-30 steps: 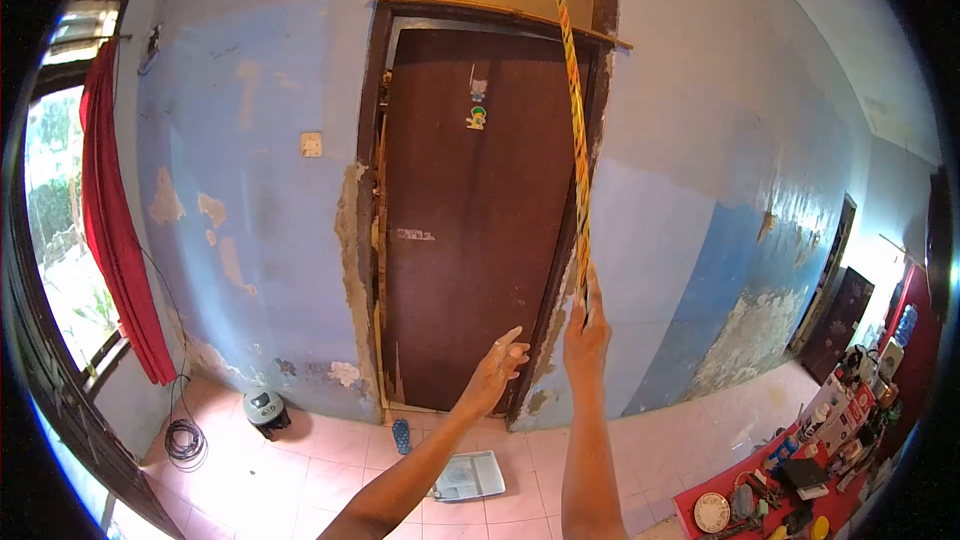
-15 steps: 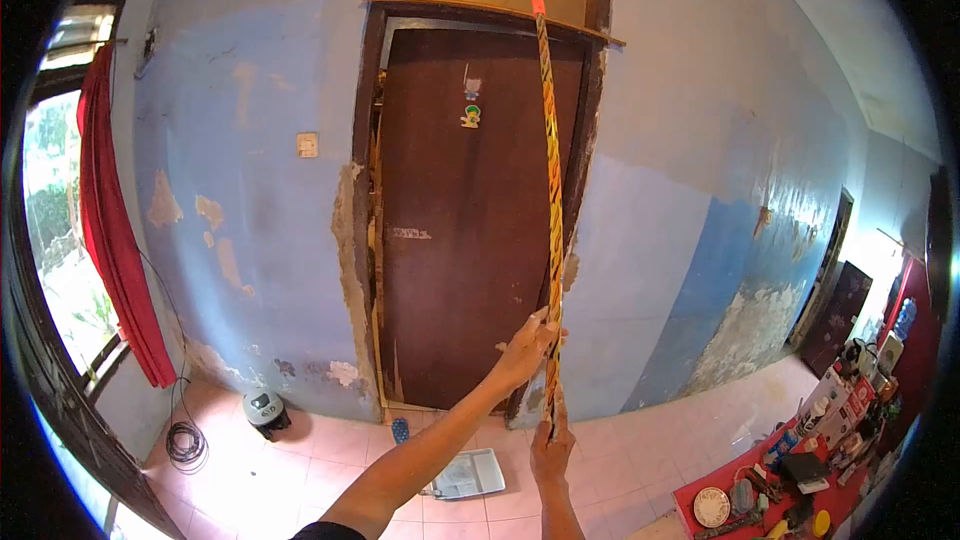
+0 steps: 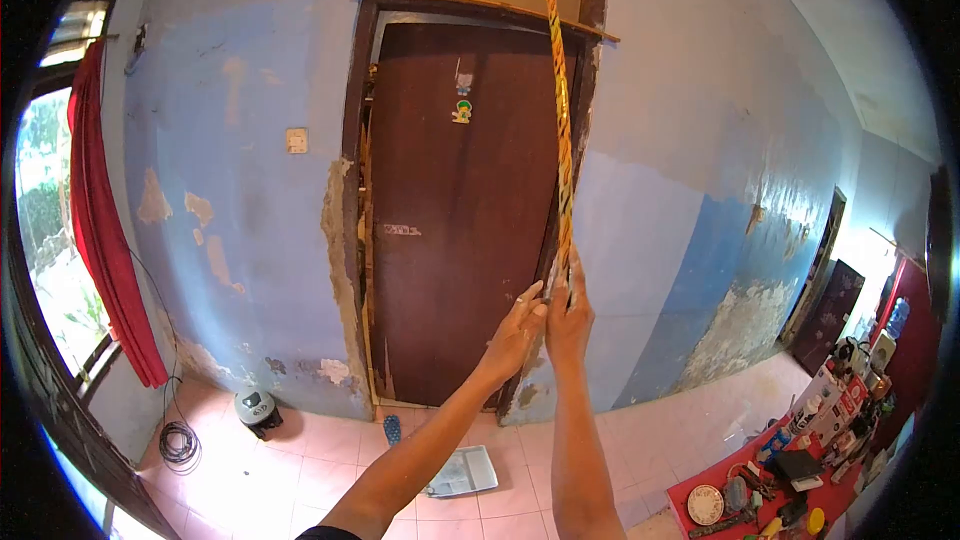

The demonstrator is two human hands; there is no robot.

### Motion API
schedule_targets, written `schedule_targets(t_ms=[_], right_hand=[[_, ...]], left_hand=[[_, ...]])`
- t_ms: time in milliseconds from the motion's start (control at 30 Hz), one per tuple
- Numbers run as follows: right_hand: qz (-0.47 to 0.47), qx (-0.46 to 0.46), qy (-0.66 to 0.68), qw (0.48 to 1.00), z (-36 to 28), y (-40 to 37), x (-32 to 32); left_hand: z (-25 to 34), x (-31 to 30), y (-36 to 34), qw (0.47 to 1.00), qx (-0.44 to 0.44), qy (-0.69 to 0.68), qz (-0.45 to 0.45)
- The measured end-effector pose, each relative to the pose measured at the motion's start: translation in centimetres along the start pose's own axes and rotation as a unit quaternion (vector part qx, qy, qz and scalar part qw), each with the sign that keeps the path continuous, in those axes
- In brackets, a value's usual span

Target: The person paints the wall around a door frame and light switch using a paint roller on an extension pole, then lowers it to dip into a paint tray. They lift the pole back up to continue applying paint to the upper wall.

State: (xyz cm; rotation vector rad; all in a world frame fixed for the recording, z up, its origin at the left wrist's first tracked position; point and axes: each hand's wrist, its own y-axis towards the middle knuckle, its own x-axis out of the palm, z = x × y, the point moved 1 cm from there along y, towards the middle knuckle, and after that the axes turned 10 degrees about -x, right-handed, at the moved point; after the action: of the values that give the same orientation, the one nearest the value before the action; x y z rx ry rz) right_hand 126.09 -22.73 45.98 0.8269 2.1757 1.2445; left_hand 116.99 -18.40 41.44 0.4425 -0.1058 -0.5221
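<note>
A long thin stick [image 3: 560,110] with orange, yellow and dark stripes rises nearly upright in front of the brown door [image 3: 450,210], its top leaving the view near the transom. My right hand [image 3: 570,318] grips the stick's lower end. My left hand [image 3: 518,332] is raised right beside it, fingertips touching the stick just below the right hand's grip. Both arms reach up from the bottom of the view.
A wooden bar [image 3: 480,5] crosses the top of the door frame. Red curtain [image 3: 100,230] and window at left. On the pink tiled floor lie a grey tray [image 3: 458,472], a sandal, a helmet [image 3: 255,408] and coiled cable. A red cluttered table [image 3: 790,480] stands at right.
My right hand has come back up the view with the stick, and the stick's top has risen out of sight. My left hand stays against the stick, now level with the right.
</note>
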Motion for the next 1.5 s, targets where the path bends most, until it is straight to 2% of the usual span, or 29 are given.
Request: schedule_targets(t_ms=[67, 167, 233, 333, 400, 467, 533, 600, 667, 800, 900, 1000, 1067, 1100, 1167, 1200, 1267, 1367, 1500], right_hand=[[-0.028, 0.065, 0.015, 0.997, -0.3, -0.5, -0.7], [-0.017, 0.012, 0.014, 1.000, 3.2, -5.5, -1.0], [-0.031, 0.052, 0.009, 0.998, 4.5, -10.0, -1.4], [-0.032, 0.007, -0.019, 0.999, 7.4, -17.3, -1.6], [-0.030, -0.002, -0.031, 0.999, 7.9, -20.5, -1.8], [-0.052, 0.092, -0.030, 0.994, 8.0, -22.3, -2.1], [-0.054, 0.081, -0.042, 0.994, 8.1, -23.2, -1.6], [-0.055, 0.073, -0.055, 0.994, 6.4, -23.2, -1.0], [-0.027, 0.027, -0.028, 0.999, 4.5, -22.8, -0.5], [-0.058, 0.058, -0.026, 0.996, 3.7, -23.3, 0.8], [-0.064, 0.051, -0.026, 0.996, 2.9, -23.3, 1.8], [-0.051, 0.023, -0.058, 0.997, 2.2, -23.2, 2.9], [-0.008, -0.026, -0.056, 0.998, 2.2, -23.3, 4.0], [-0.009, -0.026, -0.057, 0.998, 1.7, -23.4, 4.1], [-0.076, 0.099, -0.030, 0.992, 0.6, -23.3, 4.4], [-0.076, 0.099, -0.030, 0.992, 0.2, -22.7, 5.0], [-0.039, 0.002, -0.012, 0.999, -0.9, -21.0, 6.3], [-0.064, 0.059, 0.039, 0.995, -3.0, -19.5, 7.0], [-0.057, 0.041, 0.009, 0.997, -2.3, -22.6, 7.7]], left_hand=[[-0.7, -0.6, -0.7, 1.000, -0.020, 0.007, 0.008], [-2.4, -1.3, -1.0, 0.999, -0.045, 0.007, 0.011], [-3.5, -1.6, -1.0, 0.999, -0.052, 0.000, 0.010], [-4.7, -1.2, -0.1, 0.996, -0.089, -0.014, -0.009], [-5.2, -0.5, 0.7, 0.988, -0.151, -0.013, 0.007], [-3.3, 0.2, 0.1, 0.987, -0.150, -0.050, -0.013], [-2.8, 0.4, -0.3, 0.985, -0.148, -0.087, -0.034], [-3.5, 0.0, -1.0, 0.996, -0.049, -0.076, -0.004], [-3.5, -1.0, -1.3, 0.997, -0.044, -0.055, -0.007], [-2.5, -3.3, -2.1, 0.999, -0.022, -0.034, -0.011], [-2.0, -4.6, -2.5, 1.000, -0.022, 0.003, 0.014], [-1.5, -5.6, -3.0, 0.999, -0.038, -0.016, 0.012], [-1.8, -6.2, -3.0, 0.999, -0.039, -0.019, 0.010], [-2.0, -6.6, -2.9, 0.999, -0.038, -0.022, 0.006], [-2.3, -7.5, -2.7, 0.999, -0.031, -0.017, 0.010], [-2.0, -7.8, -2.6, 1.000, -0.023, -0.012, 0.013], [-1.0, -8.4, -2.3, 0.999, -0.031, -0.022, 0.020], [-0.7, -9.3, -2.4, 0.999, -0.034, -0.025, 0.028], [-3.2, -9.7, -3.9, 0.998, -0.038, -0.015, 0.046]])
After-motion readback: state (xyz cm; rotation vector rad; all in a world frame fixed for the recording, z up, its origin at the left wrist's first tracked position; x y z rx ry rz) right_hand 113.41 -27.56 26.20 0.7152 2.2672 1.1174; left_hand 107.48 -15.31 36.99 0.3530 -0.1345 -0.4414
